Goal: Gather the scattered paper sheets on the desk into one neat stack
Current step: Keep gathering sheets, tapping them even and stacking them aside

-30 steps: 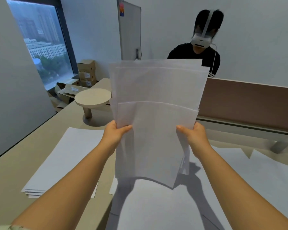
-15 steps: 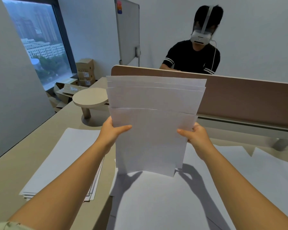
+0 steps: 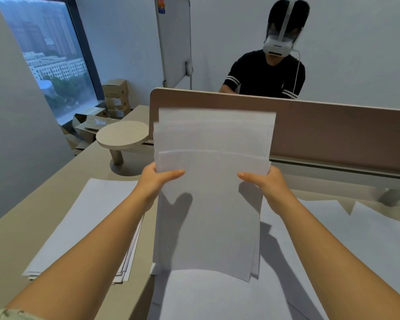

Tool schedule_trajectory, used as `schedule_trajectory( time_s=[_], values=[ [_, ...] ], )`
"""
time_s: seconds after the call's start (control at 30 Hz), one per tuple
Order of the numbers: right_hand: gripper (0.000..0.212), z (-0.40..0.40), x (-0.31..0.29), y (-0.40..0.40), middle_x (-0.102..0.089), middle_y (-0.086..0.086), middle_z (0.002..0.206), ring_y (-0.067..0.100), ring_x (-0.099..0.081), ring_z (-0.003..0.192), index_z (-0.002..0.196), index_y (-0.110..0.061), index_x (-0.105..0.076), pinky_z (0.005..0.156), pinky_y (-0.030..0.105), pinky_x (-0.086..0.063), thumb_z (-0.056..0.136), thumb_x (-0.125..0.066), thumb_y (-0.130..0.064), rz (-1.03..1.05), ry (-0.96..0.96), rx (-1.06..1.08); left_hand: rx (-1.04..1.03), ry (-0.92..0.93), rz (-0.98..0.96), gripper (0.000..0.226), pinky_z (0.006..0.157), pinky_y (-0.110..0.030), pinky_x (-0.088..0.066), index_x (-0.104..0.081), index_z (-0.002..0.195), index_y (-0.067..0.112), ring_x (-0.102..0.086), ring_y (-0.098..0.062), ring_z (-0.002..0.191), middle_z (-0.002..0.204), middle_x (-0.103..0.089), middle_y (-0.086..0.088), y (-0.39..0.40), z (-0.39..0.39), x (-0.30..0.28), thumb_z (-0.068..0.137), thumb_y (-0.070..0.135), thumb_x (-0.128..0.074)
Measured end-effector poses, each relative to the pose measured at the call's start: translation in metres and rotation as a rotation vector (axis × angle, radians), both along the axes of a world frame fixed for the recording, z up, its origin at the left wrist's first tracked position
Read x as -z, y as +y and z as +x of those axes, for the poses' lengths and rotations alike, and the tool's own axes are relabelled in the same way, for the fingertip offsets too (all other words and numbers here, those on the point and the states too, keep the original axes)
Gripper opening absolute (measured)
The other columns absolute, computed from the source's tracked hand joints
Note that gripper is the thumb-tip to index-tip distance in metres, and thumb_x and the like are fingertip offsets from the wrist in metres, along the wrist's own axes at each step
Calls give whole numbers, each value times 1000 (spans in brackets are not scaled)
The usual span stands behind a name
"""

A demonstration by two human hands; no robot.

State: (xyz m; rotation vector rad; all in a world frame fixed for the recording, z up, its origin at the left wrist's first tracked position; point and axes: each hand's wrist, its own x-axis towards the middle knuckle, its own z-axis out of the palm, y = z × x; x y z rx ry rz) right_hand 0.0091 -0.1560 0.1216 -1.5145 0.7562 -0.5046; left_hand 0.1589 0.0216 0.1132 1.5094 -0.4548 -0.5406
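I hold a bundle of white paper sheets [image 3: 208,204] upright in front of me, its top edges uneven and stepped. My left hand [image 3: 156,181] pinches the bundle's left edge with the thumb on the front. My right hand [image 3: 263,183] pinches the right edge the same way. The bundle's lower edge hangs just above loose sheets [image 3: 217,296] lying flat on the desk. A separate stack of sheets [image 3: 86,222] lies on the desk to the left, partly under my left forearm. More loose sheets [image 3: 367,234] lie to the right.
A beige desk [image 3: 21,239] runs to a brown partition screen [image 3: 333,135] at the back. A round stand [image 3: 123,135] sits back left. A person in a headset [image 3: 266,72] sits behind the screen. Cardboard boxes [image 3: 116,98] and a whiteboard [image 3: 173,40] stand beyond.
Both hands have lowered the bundle toward the desk. The sheets have slid closer together, so the stepped top edges stick out less than before.
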Motion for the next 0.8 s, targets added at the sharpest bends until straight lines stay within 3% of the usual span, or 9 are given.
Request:
schedule_trajectory(
  time_s=[0.07,0.2,0.37,0.47,0.53,0.6,0.67,0.8],
  values=[
    [33,-5,3,0,-63,11,107,27,-59,98,107,-10,-59,84,35,-46,76,-71,-5,47,-2,5,-7,9,2,20,79,-30,-50,-61,93,19,-61,-17,86,92,-65,1,4,1,2,82,2,-62],
    [42,-14,17,9,-59,10,107,28,-55,102,117,-2,-56,86,37,-45,77,-70,-7,83,68,-7,21,77,93,26,87,-39,-48,-57,107,11,-58,-27,97,96,-64,-3,9,-11,21,83,4,-62],
    [47,-18,15,9,-61,12,111,30,-59,99,117,2,-56,89,40,-49,75,-74,-9,76,26,82,-23,49,72,24,86,-39,-47,-58,104,11,-60,-29,96,95,-64,-5,2,-22,16,82,2,-64],
    [26,-22,-1,5,-63,7,94,21,-60,81,100,-3,-59,86,39,-49,76,-71,-6,41,-50,75,-5,-6,11,24,85,-38,-48,-57,104,13,-61,-21,89,91,-63,2,0,-21,0,83,3,-62],
    [23,-28,-2,3,-61,1,85,15,-58,76,98,-7,-58,84,38,-48,77,-69,-4,42,-89,46,14,-25,-13,25,82,-35,-49,-56,105,14,-60,-17,86,91,-63,4,0,-22,-1,84,3,-61],
    [28,-35,10,2,-63,5,91,21,-59,82,103,-7,-59,85,39,-48,77,-69,-4,69,-63,34,43,-13,22,27,82,-34,-50,-55,107,15,-60,-16,86,91,-62,4,1,-26,13,84,3,-60],
    [20,-41,31,0,-62,9,99,26,-58,91,95,-10,-61,87,41,-48,78,-68,-4,101,-2,18,59,24,82,29,89,-39,-47,-54,108,15,-57,-22,93,92,-62,4,3,-29,36,83,2,-61],
    [20,-44,69,0,-62,4,93,19,-59,80,78,-20,-58,84,37,-46,79,-67,-3,181,58,-17,44,103,134,45,91,-37,-44,-55,112,14,-54,-23,97,98,-62,-1,5,-38,75,74,-3,-72]
  ],
)
